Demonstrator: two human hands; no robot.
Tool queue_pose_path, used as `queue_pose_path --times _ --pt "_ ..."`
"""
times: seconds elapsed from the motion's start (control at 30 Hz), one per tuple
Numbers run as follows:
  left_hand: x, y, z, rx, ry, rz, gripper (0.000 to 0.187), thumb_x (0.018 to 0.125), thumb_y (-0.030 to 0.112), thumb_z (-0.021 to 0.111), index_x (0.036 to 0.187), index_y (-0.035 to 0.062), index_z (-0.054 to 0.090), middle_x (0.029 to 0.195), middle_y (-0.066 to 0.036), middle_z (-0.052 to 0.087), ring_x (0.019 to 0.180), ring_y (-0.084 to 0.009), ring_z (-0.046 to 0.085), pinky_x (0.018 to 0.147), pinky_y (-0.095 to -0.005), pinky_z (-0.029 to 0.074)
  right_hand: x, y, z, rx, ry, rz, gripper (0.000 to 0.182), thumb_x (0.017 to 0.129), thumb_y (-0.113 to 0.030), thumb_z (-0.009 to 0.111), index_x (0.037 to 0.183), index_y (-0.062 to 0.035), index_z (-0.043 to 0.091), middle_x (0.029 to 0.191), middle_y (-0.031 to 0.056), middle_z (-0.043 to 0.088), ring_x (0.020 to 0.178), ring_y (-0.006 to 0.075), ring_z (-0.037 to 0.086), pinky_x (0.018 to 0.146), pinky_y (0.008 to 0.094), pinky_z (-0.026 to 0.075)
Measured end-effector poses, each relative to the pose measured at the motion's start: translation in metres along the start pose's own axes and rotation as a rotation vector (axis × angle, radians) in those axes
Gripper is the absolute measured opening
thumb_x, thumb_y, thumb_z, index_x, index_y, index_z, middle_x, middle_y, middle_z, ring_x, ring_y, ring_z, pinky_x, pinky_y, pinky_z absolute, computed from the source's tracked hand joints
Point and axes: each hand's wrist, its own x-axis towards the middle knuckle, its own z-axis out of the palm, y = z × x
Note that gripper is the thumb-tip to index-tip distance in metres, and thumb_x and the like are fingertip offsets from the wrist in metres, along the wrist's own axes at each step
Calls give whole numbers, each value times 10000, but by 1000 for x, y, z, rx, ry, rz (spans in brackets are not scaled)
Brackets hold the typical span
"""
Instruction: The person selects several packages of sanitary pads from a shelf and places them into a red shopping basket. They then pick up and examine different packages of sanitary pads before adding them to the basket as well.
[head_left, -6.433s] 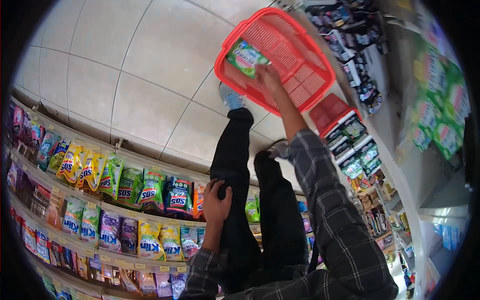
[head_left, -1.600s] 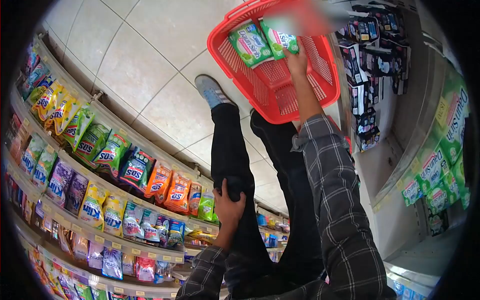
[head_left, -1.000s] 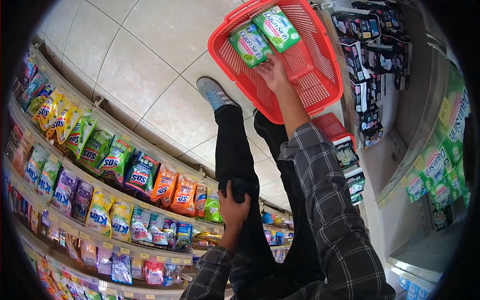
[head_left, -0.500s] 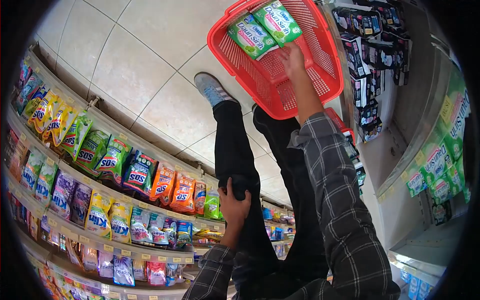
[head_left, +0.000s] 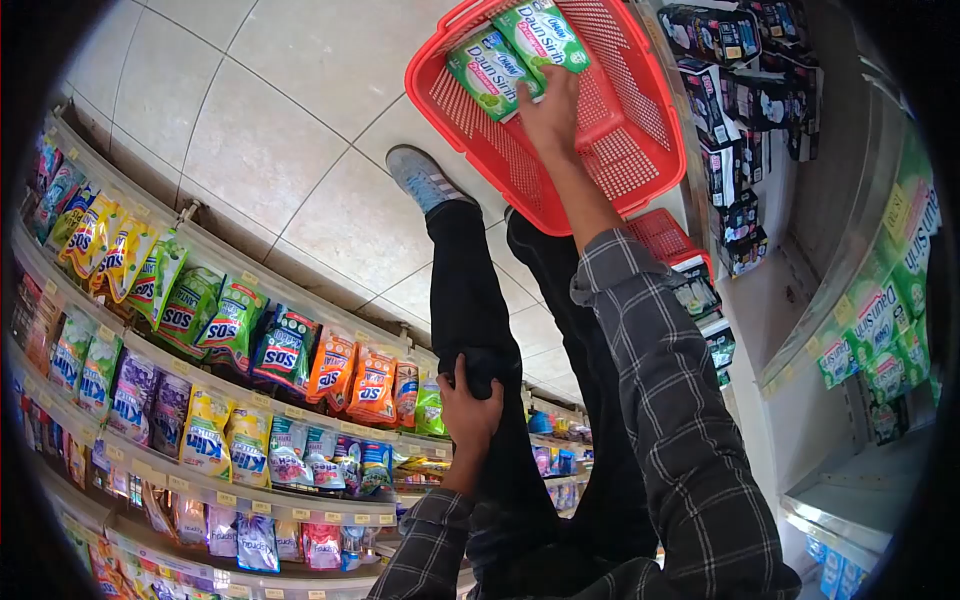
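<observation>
Two green-and-white packs of Charm Daun Sirih pads, a left pack (head_left: 492, 75) and a right pack (head_left: 541, 42), lie side by side at the far end of a red plastic basket (head_left: 640, 190). My right hand (head_left: 550, 112) reaches into the basket and touches the near edges of the packs. Its thumb is apart from the fingers, at the left pack, while the fingers rest on the right one. My left hand (head_left: 472, 412) lies on my knee (head_left: 468, 372) with its fingers spread, holding nothing.
Shelves on the left carry SOS pouches (head_left: 285, 348) and Klin pouches (head_left: 207, 432). Black packs (head_left: 740, 110) and green Daun Sirih packs (head_left: 880, 330) line the right shelves. A second red basket (head_left: 665, 237) sits partly behind my sleeve. Pale tiles (head_left: 300, 80) cover the floor.
My right hand has moved left along the near edges of the packs, reaching both. The basket and packs appear slightly further left. My left hand stays on the knee.
</observation>
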Motion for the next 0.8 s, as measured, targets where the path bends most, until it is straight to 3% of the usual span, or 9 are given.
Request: queue_pose_path --times 0.1,0.13,0.23,0.33,0.43,0.47,0.57,0.67,0.8 --pt "3 3 -3 -1 -8 -1 746 755 382 716 1430 174 478 1280 -221 479 1174 -409 546 940 -500 496 21 -22 1 -212 43 -61 615 809 -265 776 1279 7 486 1254 223 505 1181 393 494 1010 476 424" --pt "2 2 -3 -2 -12 -3 745 754 380 716 1430 173 479 1280 -221 481 1174 -408 547 938 -500 497 33 -15 6 -305 147 -95 685 818 -304 772 1340 8 456 1340 233 466 1246 387 471 1036 482 421" --pt "2 -2 2 4 16 25 744 755 383 713 1430 175 478 1282 -221 480 1171 -407 550 930 -500 500 63 9 1 -268 -46 149 729 834 -349 751 1365 28 424 1305 259 506 1220 435 475 1046 489 405" --pt "1 -1 3 10 18 15 744 756 389 708 1430 173 478 1280 -221 481 1171 -406 549 930 -501 500 76 25 -19 -436 -174 199 710 828 -371 748 1352 25 478 1289 253 554 1207 416 497 1053 478 403" --pt "1 3 0 23 -2 -7 745 758 395 704 1430 169 477 1280 -221 481 1178 -407 543 932 -502 498 73 52 -34 -454 -354 297 591 817 -363 758 1242 9 584 1224 235 618 1195 386 515 1036 452 425" --pt "2 4 -1 18 3 -4 744 758 394 704 1430 169 477 1280 -220 481 1181 -408 541 933 -503 498 63 83 -25 -437 -169 100 461 820 -338 762 1139 -28 642 1126 218 668 1108 363 586 962 431 473" --pt "1 3 -1 18 10 -1 741 758 392 703 1428 169 479 1278 -216 482 1189 -407 536 934 -503 498 38 64 -51 -143 -199 298 382 844 -294 748 1103 -31 650 1069 212 685 989 365 644 880 428 503" --pt "1 1 -1 21 7 7 737 758 385 704 1426 169 481 1273 -212 484 1189 -401 535 932 -503 498 3 59 -73 -226 -186 270 367 864 -260 729 1118 -7 649 1032 200 695 983 369 672 895 472 492" --pt "4 4 -5 0 -22 -6 735 759 379 706 1425 165 482 1271 -211 482 1187 -396 536 932 -503 498 -32 42 -103 -179 -137 333 328 865 -234 735 1059 10 636 1018 190 688 938 337 684 827 440 516"
